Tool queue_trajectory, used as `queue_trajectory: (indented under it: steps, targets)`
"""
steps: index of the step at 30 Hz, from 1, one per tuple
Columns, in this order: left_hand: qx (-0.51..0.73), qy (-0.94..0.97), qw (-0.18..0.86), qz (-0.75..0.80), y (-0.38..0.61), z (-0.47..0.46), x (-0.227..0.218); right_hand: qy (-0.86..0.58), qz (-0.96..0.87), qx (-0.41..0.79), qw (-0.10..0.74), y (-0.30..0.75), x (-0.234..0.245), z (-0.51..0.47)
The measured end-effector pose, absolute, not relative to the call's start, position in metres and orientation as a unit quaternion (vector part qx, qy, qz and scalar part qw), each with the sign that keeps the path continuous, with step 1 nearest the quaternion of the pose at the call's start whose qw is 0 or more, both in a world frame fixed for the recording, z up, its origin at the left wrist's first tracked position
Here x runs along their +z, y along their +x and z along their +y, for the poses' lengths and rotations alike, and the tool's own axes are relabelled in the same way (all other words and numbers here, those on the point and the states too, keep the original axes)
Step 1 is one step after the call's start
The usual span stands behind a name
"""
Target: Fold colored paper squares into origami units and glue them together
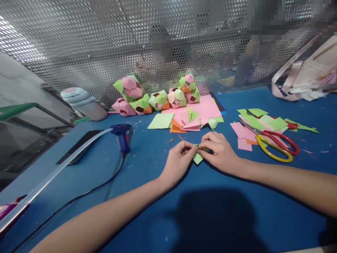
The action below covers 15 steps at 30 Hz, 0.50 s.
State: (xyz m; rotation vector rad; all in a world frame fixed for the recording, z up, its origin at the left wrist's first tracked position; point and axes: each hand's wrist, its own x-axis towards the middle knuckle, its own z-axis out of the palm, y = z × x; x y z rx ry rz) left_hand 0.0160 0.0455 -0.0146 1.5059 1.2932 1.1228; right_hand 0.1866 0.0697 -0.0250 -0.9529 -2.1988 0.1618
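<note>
Between my two hands is a small piece of light green paper, its pointed lower corner showing below my fingertips. My left hand pinches its left side with thumb and forefinger. From the right, my right hand grips the same paper, thumb beneath and fingers curled over the top. My fingers cover most of the paper, so its full folded shape is hidden. Just beyond my hands lie folded orange paper, folded pink paper and a small pale green folded piece.
A blue glue gun with a long clear glue stick lies left, its black cord trailing forward. Red-and-yellow scissors rest by paper scraps at right. Paper balls and a tumbler stand before the perforated metal screen.
</note>
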Motion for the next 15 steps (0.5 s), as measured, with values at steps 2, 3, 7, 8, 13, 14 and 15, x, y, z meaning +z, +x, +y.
queue_trajectory:
  steps: [2,3,7,8,13,14,15]
  targets:
    - [0.444,0.601,0.419,0.516,0.0162,0.0458,-0.0148,-0.369,-0.85,0.087,0.365,0.1861,-0.0237,0.07]
    - [0.444,0.6,0.42,0.516,0.0163,0.0461,-0.0149,-0.368,-0.849,0.1,0.366,0.1859,-0.0228,0.0698]
    - [0.448,0.596,0.425,0.514,0.0165,0.0471,-0.0137,-0.356,-0.837,0.152,0.387,0.1852,-0.02,0.0685]
    - [0.449,0.594,0.428,0.512,0.0164,0.0471,-0.0131,-0.351,-0.834,0.161,0.394,0.1851,-0.0196,0.0683]
    - [0.457,0.565,0.494,0.477,0.0151,0.0467,-0.0111,-0.335,-0.828,0.191,0.408,0.1855,-0.0187,0.0689]
    - [0.457,0.558,0.51,0.468,0.015,0.0467,-0.0113,-0.335,-0.826,0.195,0.409,0.1857,-0.0186,0.0691]
    - [0.457,0.554,0.521,0.462,0.0151,0.0468,-0.0116,-0.336,-0.825,0.197,0.41,0.186,-0.0184,0.0693]
